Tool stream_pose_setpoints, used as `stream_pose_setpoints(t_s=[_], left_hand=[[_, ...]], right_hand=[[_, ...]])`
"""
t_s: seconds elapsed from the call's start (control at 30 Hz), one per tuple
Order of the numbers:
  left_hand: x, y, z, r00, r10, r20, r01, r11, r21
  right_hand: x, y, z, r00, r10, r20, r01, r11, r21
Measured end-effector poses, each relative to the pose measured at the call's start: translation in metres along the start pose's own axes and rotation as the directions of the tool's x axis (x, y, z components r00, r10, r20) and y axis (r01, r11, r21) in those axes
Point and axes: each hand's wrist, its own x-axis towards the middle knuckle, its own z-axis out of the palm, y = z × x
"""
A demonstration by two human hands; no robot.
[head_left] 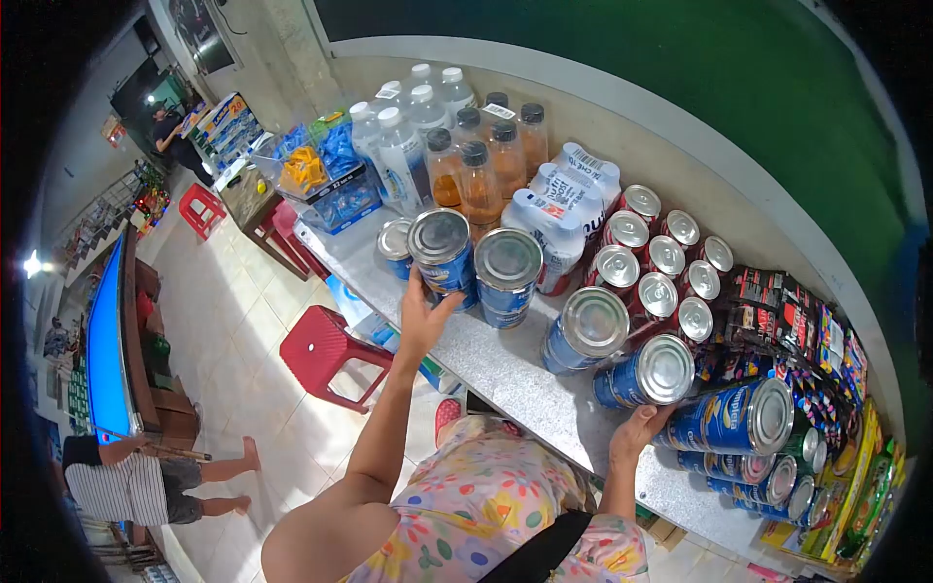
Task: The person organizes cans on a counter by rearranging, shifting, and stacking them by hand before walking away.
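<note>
My left hand [428, 316] has its fingers around the lower side of a blue can [440, 248] with a silver lid. Right beside it stands another blue can [507, 277], and a smaller blue can [394, 245] is on the far side. My right hand [639, 435] touches the base of a blue can [649, 374] at the table's front edge; part of its fingers is hidden under the cans. A larger blue can [729, 418] lies on its side next to that hand. Between my hands stands one more blue can [586, 328].
Bottles [473, 175], shrink-wrapped white bottles [559, 209] and red cans [656, 291] line the back of the table [486, 364]. Snack packets [816, 369] fill the right end. A red stool [326, 345] stands on the floor. Two people [121, 483] are at the left.
</note>
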Motion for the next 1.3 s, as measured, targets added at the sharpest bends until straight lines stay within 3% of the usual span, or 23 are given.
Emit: stream_pose_setpoints(t_s=[0.23, 0.47, 0.97, 1.03, 1.07, 1.1, 1.13, 1.17, 1.2, 1.23, 1.27, 1.3], left_hand=[[0.012, -0.017, -0.011, 0.999, 0.037, -0.008, -0.037, 0.999, -0.005], [0.023, -0.019, -0.022, 1.0, 0.021, -0.015, -0.022, 0.997, -0.069], [0.016, -0.029, -0.023, 0.998, 0.062, -0.024, -0.063, 0.996, -0.059], [0.014, -0.035, -0.033, 0.983, -0.177, -0.055, 0.184, 0.964, 0.19], [0.016, -0.038, -0.031, 0.994, -0.065, -0.082, 0.079, 0.982, 0.174], [0.019, -0.059, -0.042, 0.997, 0.015, -0.071, 0.011, 0.937, 0.348], [0.018, -0.058, -0.041, 0.995, -0.056, -0.085, 0.073, 0.976, 0.205], [0.018, -0.042, -0.035, 0.998, -0.004, -0.061, 0.015, 0.984, 0.175], [0.018, -0.033, -0.029, 0.997, 0.054, -0.05, -0.046, 0.987, 0.154], [0.019, -0.034, -0.031, 1.0, 0.011, -0.018, -0.008, 0.99, 0.141], [0.024, -0.061, -0.045, 0.993, 0.118, -0.006, -0.116, 0.985, 0.129], [0.022, -0.057, -0.043, 0.995, 0.102, -0.015, -0.099, 0.983, 0.152]], right_hand=[[0.003, -0.007, -0.001, 0.998, -0.058, 0.004, 0.059, 0.997, -0.045], [0.008, -0.014, 0.0, 1.0, -0.017, 0.025, 0.016, 0.999, 0.051], [-0.001, 0.001, 0.002, 0.999, 0.031, 0.034, -0.033, 0.999, 0.042], [-0.012, 0.026, 0.009, 0.999, -0.018, 0.051, 0.014, 0.997, 0.077], [-0.016, 0.039, 0.013, 0.997, -0.043, 0.06, 0.037, 0.995, 0.095], [-0.007, 0.031, 0.011, 0.99, -0.078, 0.116, 0.063, 0.99, 0.127], [-0.001, 0.014, 0.01, 0.993, -0.08, 0.09, 0.078, 0.997, 0.021], [0.005, -0.004, 0.008, 0.995, -0.082, 0.063, 0.087, 0.993, -0.085], [0.011, -0.017, 0.007, 0.997, -0.017, 0.072, 0.022, 0.997, -0.07], [0.017, -0.03, 0.006, 0.995, 0.048, 0.081, -0.044, 0.997, -0.057], [0.018, -0.027, 0.006, 0.995, 0.056, 0.087, -0.053, 0.998, -0.036], [0.018, -0.025, 0.006, 0.993, 0.054, 0.103, -0.054, 0.999, -0.009]])
